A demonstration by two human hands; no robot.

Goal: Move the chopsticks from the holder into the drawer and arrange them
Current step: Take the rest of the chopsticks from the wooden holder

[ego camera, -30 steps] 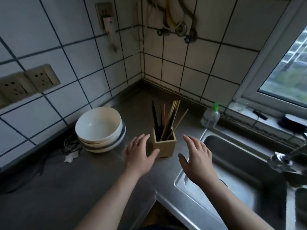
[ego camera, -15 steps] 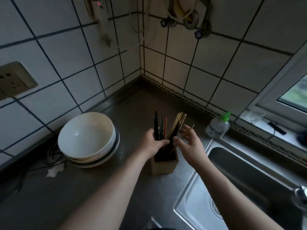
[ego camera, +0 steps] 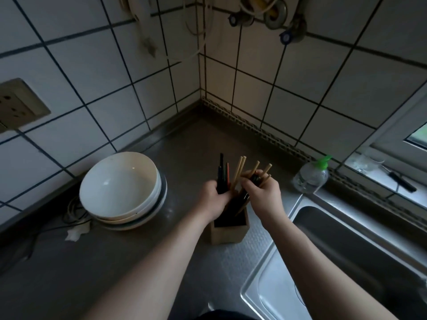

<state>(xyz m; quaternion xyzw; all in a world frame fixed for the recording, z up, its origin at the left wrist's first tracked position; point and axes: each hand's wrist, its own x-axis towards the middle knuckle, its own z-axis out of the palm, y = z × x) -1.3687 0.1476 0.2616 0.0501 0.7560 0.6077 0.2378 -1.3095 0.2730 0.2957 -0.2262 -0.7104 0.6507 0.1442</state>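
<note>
Both hands are closed on chopsticks standing in the wooden holder [ego camera: 227, 229]: the left hand [ego camera: 213, 199] grips the dark chopsticks [ego camera: 221, 174], the right hand [ego camera: 263, 195] grips the bamboo chopsticks [ego camera: 240, 168], their lower ends inside the holder. It stands on the steel countertop [ego camera: 115, 262], just beside the sink's [ego camera: 346, 245] left edge, with stacked bowls [ego camera: 122, 188] at the left wall and a soap bottle [ego camera: 312, 175] at the back edge.

On the desk [ego camera: 129, 262], the chopstick holder [ego camera: 228, 232] stands between stacked bowls [ego camera: 122, 190] at left and the sink [ego camera: 346, 262] at right; a soap bottle [ego camera: 312, 175] sits behind the sink.
</note>
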